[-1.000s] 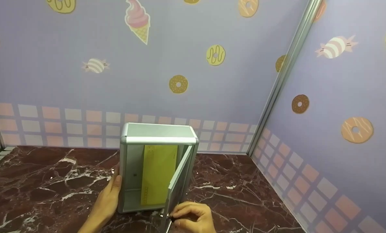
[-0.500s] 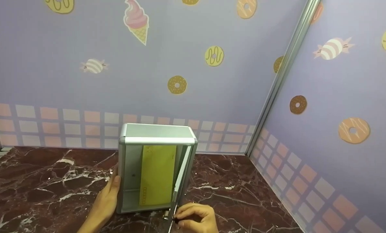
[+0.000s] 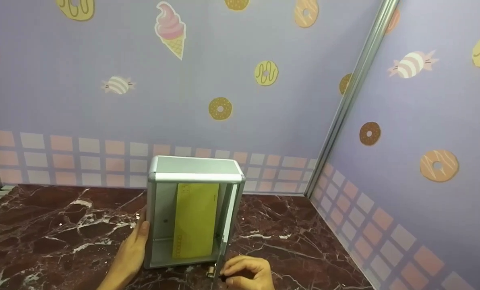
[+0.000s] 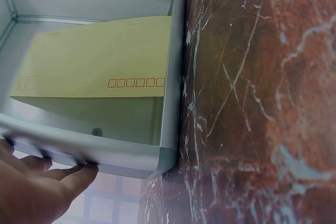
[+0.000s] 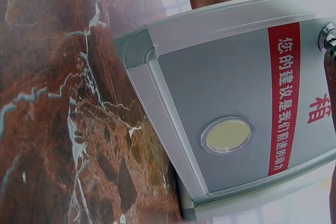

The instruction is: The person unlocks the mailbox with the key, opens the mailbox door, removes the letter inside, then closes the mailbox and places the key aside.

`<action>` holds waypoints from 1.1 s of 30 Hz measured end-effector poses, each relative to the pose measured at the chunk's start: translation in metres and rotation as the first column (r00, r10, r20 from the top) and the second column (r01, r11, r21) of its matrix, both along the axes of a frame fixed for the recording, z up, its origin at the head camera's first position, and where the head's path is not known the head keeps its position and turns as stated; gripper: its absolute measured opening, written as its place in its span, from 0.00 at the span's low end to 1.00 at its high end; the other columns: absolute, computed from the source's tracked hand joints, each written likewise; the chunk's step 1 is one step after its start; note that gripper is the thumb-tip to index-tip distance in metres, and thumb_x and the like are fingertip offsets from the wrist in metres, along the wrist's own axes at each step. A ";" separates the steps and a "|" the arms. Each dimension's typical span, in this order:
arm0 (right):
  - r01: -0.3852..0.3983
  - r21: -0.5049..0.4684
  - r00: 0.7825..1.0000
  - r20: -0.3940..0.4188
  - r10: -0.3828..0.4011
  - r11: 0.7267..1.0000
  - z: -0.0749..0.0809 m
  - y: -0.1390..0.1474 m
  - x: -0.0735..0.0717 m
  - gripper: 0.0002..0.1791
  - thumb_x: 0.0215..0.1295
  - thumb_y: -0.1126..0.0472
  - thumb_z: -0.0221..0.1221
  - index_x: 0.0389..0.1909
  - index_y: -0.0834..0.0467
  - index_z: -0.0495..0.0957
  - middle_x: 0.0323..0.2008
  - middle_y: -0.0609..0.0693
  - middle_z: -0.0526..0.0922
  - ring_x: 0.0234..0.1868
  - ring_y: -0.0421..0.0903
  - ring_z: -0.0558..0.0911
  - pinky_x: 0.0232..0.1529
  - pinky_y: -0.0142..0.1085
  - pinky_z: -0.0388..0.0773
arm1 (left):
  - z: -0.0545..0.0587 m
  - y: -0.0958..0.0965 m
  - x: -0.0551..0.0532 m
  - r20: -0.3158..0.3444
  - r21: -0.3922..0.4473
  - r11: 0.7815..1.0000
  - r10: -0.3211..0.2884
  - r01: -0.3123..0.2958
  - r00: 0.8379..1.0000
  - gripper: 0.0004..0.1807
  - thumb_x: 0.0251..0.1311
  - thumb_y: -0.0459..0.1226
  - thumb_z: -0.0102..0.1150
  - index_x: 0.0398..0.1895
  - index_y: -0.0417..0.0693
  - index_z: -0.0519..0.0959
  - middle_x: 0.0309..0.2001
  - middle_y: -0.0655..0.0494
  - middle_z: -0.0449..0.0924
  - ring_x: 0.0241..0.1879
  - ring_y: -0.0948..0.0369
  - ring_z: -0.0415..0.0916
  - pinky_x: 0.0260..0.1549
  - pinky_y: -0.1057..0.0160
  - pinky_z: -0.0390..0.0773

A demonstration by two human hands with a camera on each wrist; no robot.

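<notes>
One yellow envelope (image 3: pixel 195 221) stands tall in the silver box (image 3: pixel 199 177) – open front toward the person – before the desk's (image 3: pixel 63 225) back edge. The left hand (image 3: pixel 129 251) touches the box's side, fingers slightly apart; the right hand (image 3: pixel 250 272) pinches a small dark thing (image 3: pixel 223 278). Only the right wrist view shows the door's (image 5: pixel 210 87) red strip (image 5: pixel 285 98).

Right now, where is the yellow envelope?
In the head view, lower middle, the yellow envelope stands inside the silver box, left of its open door and right of the left hand.
</notes>
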State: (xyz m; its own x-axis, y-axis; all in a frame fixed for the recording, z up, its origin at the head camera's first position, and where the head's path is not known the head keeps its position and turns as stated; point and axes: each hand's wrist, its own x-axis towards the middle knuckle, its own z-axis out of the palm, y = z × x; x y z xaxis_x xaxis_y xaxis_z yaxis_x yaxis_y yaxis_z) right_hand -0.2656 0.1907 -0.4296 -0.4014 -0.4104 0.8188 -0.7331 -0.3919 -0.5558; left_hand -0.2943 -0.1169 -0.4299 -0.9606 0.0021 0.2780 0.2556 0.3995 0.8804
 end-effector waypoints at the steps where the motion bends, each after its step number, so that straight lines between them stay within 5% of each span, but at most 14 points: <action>1: 0.005 0.002 1.000 -0.003 -0.005 1.000 0.000 0.001 0.000 0.13 0.48 0.88 0.57 0.35 0.77 0.80 0.34 0.72 0.80 0.38 0.54 0.85 0.35 0.43 0.84 | 0.000 0.000 0.000 0.002 0.004 1.000 -0.003 0.003 1.000 0.31 0.78 0.53 0.19 0.79 0.61 0.34 0.73 0.33 0.45 0.62 0.24 0.52 0.50 0.20 0.49; 18: 0.034 0.009 0.999 -0.028 -0.034 0.999 -0.001 0.008 0.000 0.12 0.46 0.87 0.57 0.33 0.76 0.80 0.33 0.71 0.81 0.39 0.50 0.84 0.37 0.39 0.84 | -0.002 0.001 -0.001 0.007 -0.007 1.000 0.021 -0.021 1.000 0.31 0.78 0.53 0.19 0.79 0.61 0.34 0.73 0.33 0.46 0.61 0.22 0.53 0.48 0.19 0.50; 25: -0.018 -0.018 1.000 0.023 0.019 1.000 -0.001 0.013 0.002 0.12 0.48 0.86 0.56 0.35 0.77 0.80 0.38 0.65 0.83 0.42 0.49 0.84 0.39 0.38 0.83 | -0.002 0.001 -0.001 0.001 -0.019 0.999 0.035 -0.035 0.999 0.30 0.78 0.53 0.20 0.80 0.62 0.36 0.72 0.32 0.49 0.59 0.21 0.56 0.48 0.19 0.54; 33: -0.027 -0.023 1.000 -0.013 0.027 0.999 -0.003 0.019 -0.001 0.13 0.49 0.87 0.56 0.36 0.76 0.80 0.40 0.64 0.83 0.43 0.51 0.84 0.41 0.40 0.83 | -0.001 0.001 -0.001 0.019 -0.005 1.000 0.028 -0.028 0.999 0.30 0.78 0.54 0.19 0.79 0.64 0.35 0.73 0.33 0.47 0.59 0.21 0.54 0.47 0.18 0.52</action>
